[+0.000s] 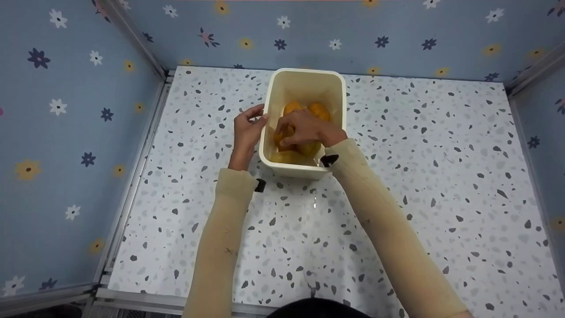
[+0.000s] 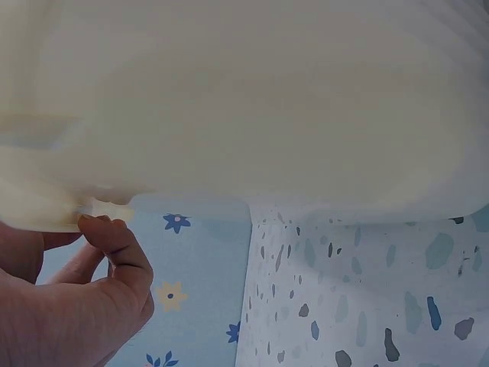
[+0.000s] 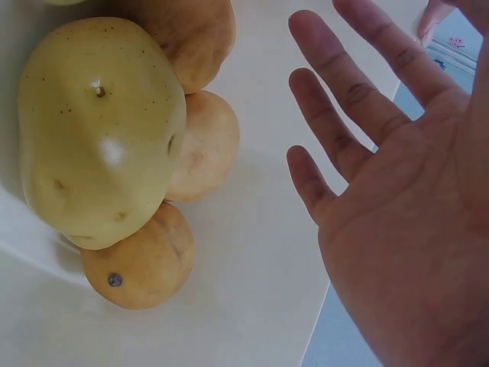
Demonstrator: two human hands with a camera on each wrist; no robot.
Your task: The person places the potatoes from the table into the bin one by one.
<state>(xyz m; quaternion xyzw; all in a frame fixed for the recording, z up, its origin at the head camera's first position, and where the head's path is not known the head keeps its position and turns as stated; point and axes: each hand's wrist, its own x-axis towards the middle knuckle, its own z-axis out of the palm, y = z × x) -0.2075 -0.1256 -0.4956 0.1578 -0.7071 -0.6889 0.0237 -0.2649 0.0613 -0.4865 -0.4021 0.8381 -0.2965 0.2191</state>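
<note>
A deep cream plastic bin [image 1: 307, 172] holds several orange-coloured round fruits [image 1: 318, 110] and yellowish pieces. Inside it, my right hand [image 1: 304, 127] hovers over the fruits with its fingers angled down. The right wrist view shows that hand's palm and spread fingers [image 3: 328, 115], with nothing held. Beside them lies a large yellow-green potato [image 3: 103, 134] with small dimples, against orange-tan round fruits [image 3: 141, 256], one with a dark stem spot. My left hand [image 1: 248, 130] grips the bin's left rim, its fingers bent at the edge [image 2: 114, 245] in the left wrist view.
The bin stands on a white speckled tabletop [image 1: 441, 176], near the back wall [image 1: 309, 26]. Blue flowered panels [image 1: 79, 132] enclose the back and sides. A metal frame [image 1: 128, 194] runs along the table's left edge.
</note>
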